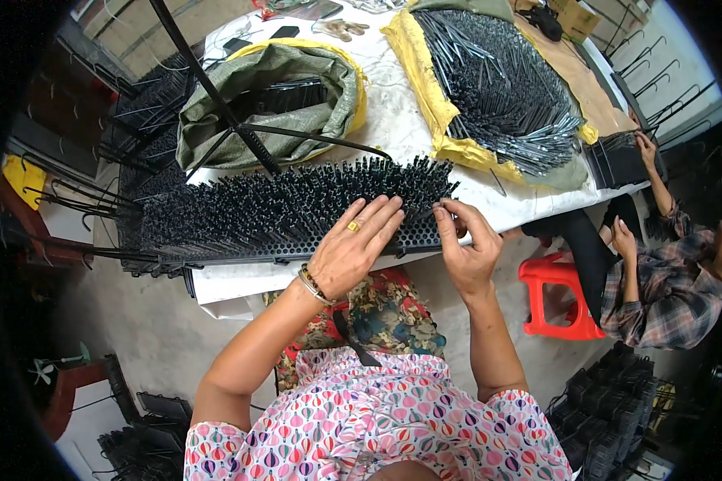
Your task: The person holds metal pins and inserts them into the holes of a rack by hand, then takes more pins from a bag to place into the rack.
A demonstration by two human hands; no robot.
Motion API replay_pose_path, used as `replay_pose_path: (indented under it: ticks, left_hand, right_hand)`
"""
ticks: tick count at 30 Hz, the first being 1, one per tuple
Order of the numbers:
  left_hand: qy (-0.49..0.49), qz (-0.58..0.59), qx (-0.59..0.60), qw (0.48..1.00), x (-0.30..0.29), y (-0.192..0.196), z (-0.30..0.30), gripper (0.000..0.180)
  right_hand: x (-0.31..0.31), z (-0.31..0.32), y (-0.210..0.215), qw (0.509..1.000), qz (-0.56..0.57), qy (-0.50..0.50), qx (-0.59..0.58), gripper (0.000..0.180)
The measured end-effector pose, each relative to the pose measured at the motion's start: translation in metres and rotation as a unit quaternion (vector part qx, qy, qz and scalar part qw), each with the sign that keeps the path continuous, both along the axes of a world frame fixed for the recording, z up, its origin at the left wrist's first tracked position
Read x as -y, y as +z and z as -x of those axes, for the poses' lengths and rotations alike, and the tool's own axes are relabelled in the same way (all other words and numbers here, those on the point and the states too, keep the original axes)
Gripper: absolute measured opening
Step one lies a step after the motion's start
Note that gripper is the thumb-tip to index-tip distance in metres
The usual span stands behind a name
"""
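A long black perforated rack [413, 240] lies along the table's near edge, packed with thin black rods [297, 196] standing close together. My left hand [353, 248], with a yellow ring and bracelets, rests open on the front of these rods, fingers stretched out side by side. Holes show bare around the rack's right end. There my right hand [469, 248] pinches a thin black rod between thumb and forefinger; most of the rod is hard to make out. A black metal bar [208, 84] slants up from behind the rods.
Behind the rack stand an open green-and-yellow sack [208, 120] and a yellow-edged sack [413, 56] heaped with black rods. To the right, another person [658, 289] sits near a red stool [549, 280]. Racks with hooked wires [36, 188] reach in from the left.
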State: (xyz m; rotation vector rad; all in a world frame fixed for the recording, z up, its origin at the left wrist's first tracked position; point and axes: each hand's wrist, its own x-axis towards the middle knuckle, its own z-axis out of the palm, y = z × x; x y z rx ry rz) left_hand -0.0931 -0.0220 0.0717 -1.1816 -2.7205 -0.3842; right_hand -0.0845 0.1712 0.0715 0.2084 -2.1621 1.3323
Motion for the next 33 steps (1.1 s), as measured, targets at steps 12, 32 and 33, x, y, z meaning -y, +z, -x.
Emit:
replay_pose_path:
  ticks: [12, 32, 33]
  left_hand:
    - [-0.022, -0.061, -0.040, 0.997, 0.013, 0.006, -0.006, 0.057]
    - [0.239, -0.097, 0.104, 0.961, 0.213, 0.057, 0.147, 0.028]
    - [0.243, -0.071, 0.113, 0.961, 0.214, 0.047, 0.163, 0.030]
  right_hand:
    - [0.016, 0.005, -0.006, 0.992, -0.115, 0.029, -0.039, 0.011]
    - [0.077, 0.128, 0.088, 0.942, -0.171, 0.288, -0.016, 0.017]
    - [0.098, 0.151, 0.080, 0.934, -0.170, 0.315, -0.017, 0.016]
